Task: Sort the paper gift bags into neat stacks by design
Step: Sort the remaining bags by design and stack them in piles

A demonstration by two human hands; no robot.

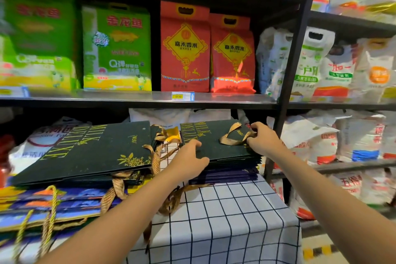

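head view shows the sorting partly done: 2 stacks of flat black paper gift bags with gold lettering lie on the black-and-white checked tablecloth (225, 210). the left hand (189, 162) curls over the near edge of the small right stack of black bags (216, 141), squaring it above some dark purple bags (227, 174). the right hand (262, 137) pinches the gold ribbon handle (232, 135) at its far corner. beside it, the large black bag stack (90, 152) sits tilted on a loose heap of blue and orange bags (53, 203), which looks unsorted; i judge that heap and the purple layer are what remains
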